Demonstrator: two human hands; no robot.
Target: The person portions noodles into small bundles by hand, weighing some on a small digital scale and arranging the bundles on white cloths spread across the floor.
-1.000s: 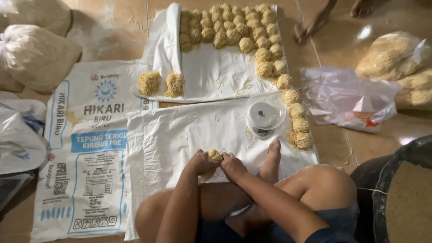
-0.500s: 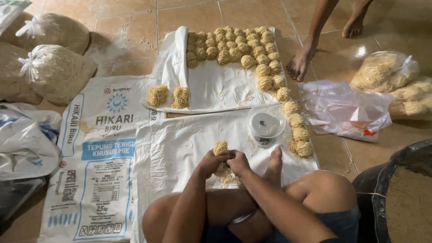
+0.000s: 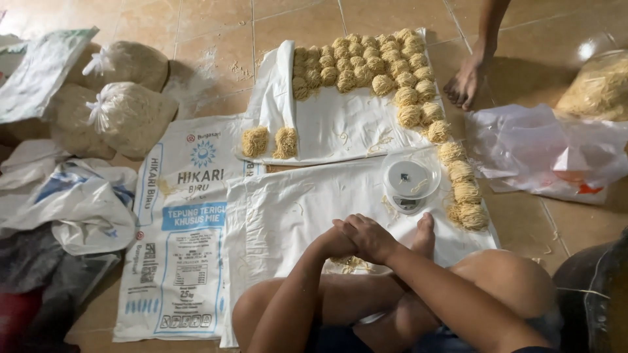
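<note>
On the tan tiled floor (image 3: 216, 26), your left hand (image 3: 335, 243) and right hand (image 3: 370, 236) press together, clamped on a pale yellow noodle clump (image 3: 350, 263) over the white plastic sheet (image 3: 294, 209), lower centre, near the small round scale (image 3: 408, 180).

Roughly thirty noodle nests (image 3: 405, 97) — one scale (image 3: 410, 180) — two tied bags (image 3: 131, 114).

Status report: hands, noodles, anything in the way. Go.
Left hand and right hand pressed together over a noodle clump on the white sheet. Scale just ahead, noodle nests lined right. Another person's foot beyond.
</note>
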